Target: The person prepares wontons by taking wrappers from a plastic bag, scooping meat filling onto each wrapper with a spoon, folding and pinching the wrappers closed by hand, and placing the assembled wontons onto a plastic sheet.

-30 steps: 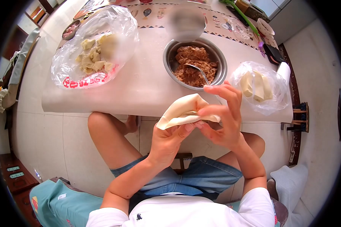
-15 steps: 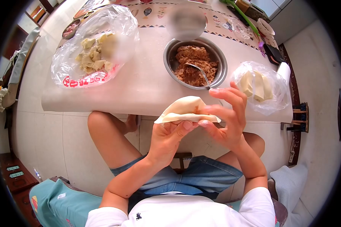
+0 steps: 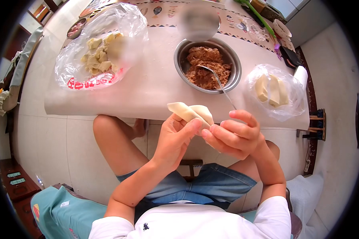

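Note:
A pale dough wrapper (image 3: 190,113), folded over on itself, is held up in front of the table edge. My left hand (image 3: 174,137) pinches its left and lower part between thumb and fingers. At its lower right end, my right hand (image 3: 237,134) grips it with thumb and fingertips. No filling shows on the outside of the fold. Beyond the hands sits a metal bowl (image 3: 178,59) of brown minced filling (image 3: 207,65), with a metal spoon (image 3: 223,89) in it whose handle reaches toward my right fingers.
On the table (image 3: 147,95), a plastic bag (image 3: 125,24) with folded dumplings (image 3: 96,59) lies at the left. A bag of wrapper stacks (image 3: 272,89) is at the right. Farther back are a small meat bowl (image 3: 76,28), a white bowl (image 3: 282,29) and green stalks (image 3: 259,18).
The open, half-folded wrapper is now folded into a narrow, overlapping shape. My right fingers have moved from spread above it to closed on its right end.

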Tool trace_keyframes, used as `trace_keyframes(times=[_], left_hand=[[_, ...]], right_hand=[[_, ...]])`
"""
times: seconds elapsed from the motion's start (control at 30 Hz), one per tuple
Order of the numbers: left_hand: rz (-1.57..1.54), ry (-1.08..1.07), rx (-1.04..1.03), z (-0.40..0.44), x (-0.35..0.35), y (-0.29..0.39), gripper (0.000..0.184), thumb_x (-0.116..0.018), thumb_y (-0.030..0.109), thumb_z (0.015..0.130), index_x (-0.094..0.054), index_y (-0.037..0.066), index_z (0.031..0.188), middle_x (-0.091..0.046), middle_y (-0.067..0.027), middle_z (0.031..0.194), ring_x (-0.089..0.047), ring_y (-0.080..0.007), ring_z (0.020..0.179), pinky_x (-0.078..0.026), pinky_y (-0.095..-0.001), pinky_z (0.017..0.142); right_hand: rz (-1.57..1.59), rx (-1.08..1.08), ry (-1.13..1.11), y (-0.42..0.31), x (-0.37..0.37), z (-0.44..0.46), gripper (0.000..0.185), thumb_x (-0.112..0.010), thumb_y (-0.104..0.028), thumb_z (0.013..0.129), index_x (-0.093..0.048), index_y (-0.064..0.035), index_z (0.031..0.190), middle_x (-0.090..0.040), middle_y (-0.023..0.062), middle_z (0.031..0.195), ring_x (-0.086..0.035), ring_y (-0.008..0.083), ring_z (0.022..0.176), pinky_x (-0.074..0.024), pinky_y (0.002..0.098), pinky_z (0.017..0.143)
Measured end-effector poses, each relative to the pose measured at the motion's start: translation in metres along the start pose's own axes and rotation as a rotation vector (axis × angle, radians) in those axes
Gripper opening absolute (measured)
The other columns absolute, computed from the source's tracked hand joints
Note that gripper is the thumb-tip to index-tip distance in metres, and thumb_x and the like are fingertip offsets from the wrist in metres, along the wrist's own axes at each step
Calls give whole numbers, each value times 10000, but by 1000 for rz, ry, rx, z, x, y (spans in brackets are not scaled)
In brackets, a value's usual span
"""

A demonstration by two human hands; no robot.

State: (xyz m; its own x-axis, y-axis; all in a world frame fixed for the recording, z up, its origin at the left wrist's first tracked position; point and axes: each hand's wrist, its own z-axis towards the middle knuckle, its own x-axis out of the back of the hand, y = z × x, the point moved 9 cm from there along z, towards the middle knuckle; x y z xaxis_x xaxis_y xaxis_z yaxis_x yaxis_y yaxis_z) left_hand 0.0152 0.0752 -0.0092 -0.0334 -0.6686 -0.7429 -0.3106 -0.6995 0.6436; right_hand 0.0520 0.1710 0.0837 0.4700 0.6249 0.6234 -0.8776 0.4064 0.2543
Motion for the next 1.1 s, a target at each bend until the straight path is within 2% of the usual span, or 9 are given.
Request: trace_keyframes(times=[0.07,0.27,0.47,0.6,0.73,0.83,0.93,0.97,1.1], left_hand=[[6,55,-7,2,3,-1,294,-593,138,877,-521,-17,1115,-607,-77,1029,-573,-126,953,-448,-274,848],[10,113,-30,1,3,-5,294,-605,105,869,-518,-16,1123,-620,-78,1013,-578,-117,940,-456,-256,826],[32,90,-121,4,7,-4,281,-626,77,850,-524,-2,1099,-620,-76,1020,-576,-117,946,-459,-272,830],[-16,149,-157,3,9,-2,269,-639,65,837,-527,9,1074,-621,-65,1006,-576,-121,944,-454,-277,834],[24,125,-197,3,5,1,289,-639,103,843,-523,14,1093,-611,-75,1040,-576,-127,956,-444,-284,863],[-7,84,-66,5,3,-6,332,-598,175,878,-504,12,1152,-594,-102,1099,-570,-137,991,-427,-298,910],[-179,25,192,2,5,-23,363,-539,225,914,-489,3,1196,-576,-124,1143,-561,-147,1027,-420,-304,937],[-249,2,283,-1,4,-30,371,-518,237,925,-486,-1,1207,-571,-131,1155,-558,-150,1038,-419,-304,942],[104,-40,78,5,3,-12,364,-488,203,935,-495,-28,1216,-574,-125,1156,-569,-157,1031,-456,-281,889]], right_hand=[[21,-3,-58,-2,-2,3,232,-711,-143,723,-645,-151,945,-565,-57,913,-507,108,796,-466,277,730],[155,-239,-35,7,-15,-3,252,-742,-110,665,-627,-91,888,-578,13,812,-536,150,656,-460,265,538],[175,-206,-44,4,-13,0,278,-702,-80,656,-574,-51,901,-557,51,827,-552,174,676,-473,260,578],[687,-944,12,37,-28,-32,609,-793,-196,670,-381,-69,1100,-502,93,993,-554,162,836,-485,287,715],[1061,-1284,245,25,-52,-57,437,-708,-100,778,-393,-55,1078,-528,77,967,-551,131,849,-501,290,773],[811,-1233,263,31,-39,-60,364,-693,-15,745,-465,-55,1027,-547,61,936,-560,142,843,-506,286,740],[213,-454,-10,18,-6,-10,314,-676,-3,703,-536,-69,976,-568,45,927,-574,164,814,-510,290,702],[209,-365,-44,13,-7,-5,315,-669,-13,693,-545,-72,977,-573,45,923,-577,173,802,-509,293,692],[278,-189,-119,-5,-12,-3,291,-638,-57,704,-566,-75,985,-589,45,923,-589,194,753,-512,299,664]])
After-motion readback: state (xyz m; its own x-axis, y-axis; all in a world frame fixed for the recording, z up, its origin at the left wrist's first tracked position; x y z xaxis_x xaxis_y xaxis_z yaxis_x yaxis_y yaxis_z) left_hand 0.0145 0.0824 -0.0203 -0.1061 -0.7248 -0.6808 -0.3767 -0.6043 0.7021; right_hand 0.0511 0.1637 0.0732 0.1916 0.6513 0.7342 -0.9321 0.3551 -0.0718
